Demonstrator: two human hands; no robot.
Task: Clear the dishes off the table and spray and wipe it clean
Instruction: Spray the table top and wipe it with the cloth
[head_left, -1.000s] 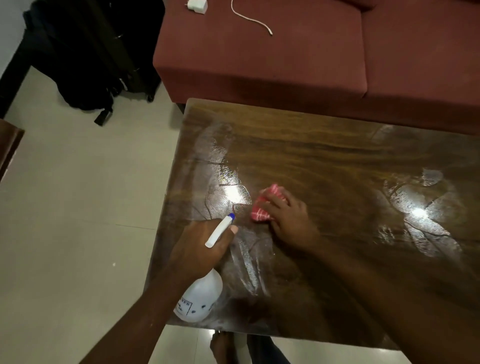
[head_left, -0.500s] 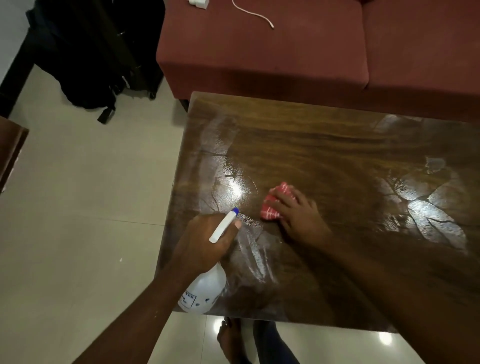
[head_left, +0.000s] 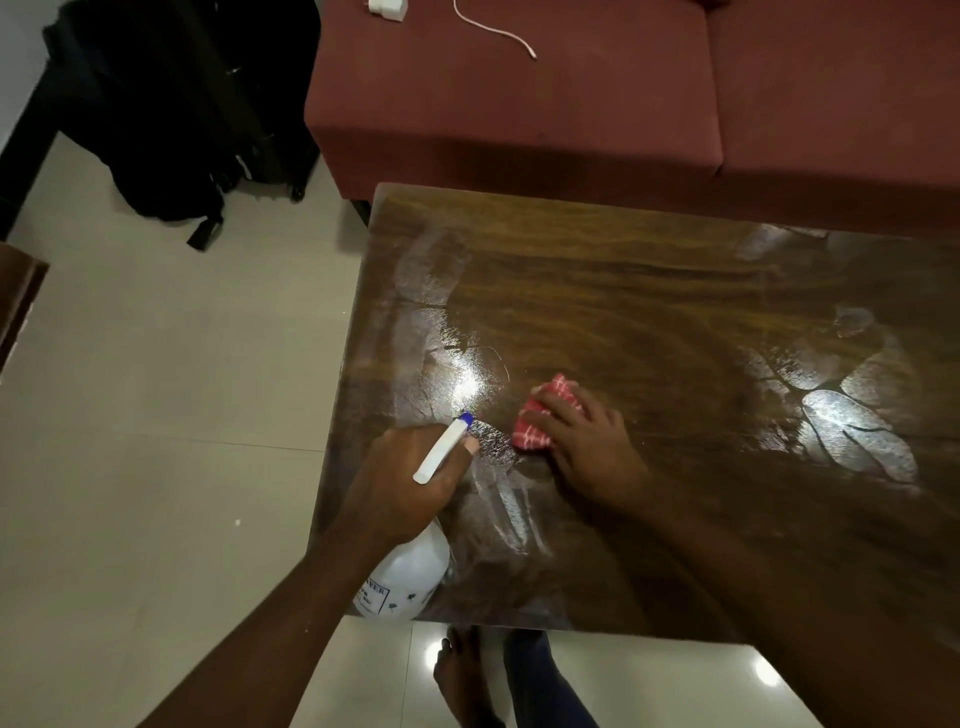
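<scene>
Gripping a bottle in the left hand, with fingers curled round its neck and thumb alongside the white nozzle. Blue tip pointing toward the middle of the counter. Held at the near left corner, with the round white body across the near edge; cannot tell whether resting there or lifted.

Pressing down with the right hand, fingers fairly straight and spread, on a red checked cloth. Bunched flat on the counter just beside the nozzle tip, left of centre and nearer the near edge.

Wet streaks and glare around both hands and toward the right edge.

Beyond the far edge, a maroon sofa with a white cable and charger. Past the left edge, tiled floor and a black bag. Below the near edge, a bare foot.
</scene>
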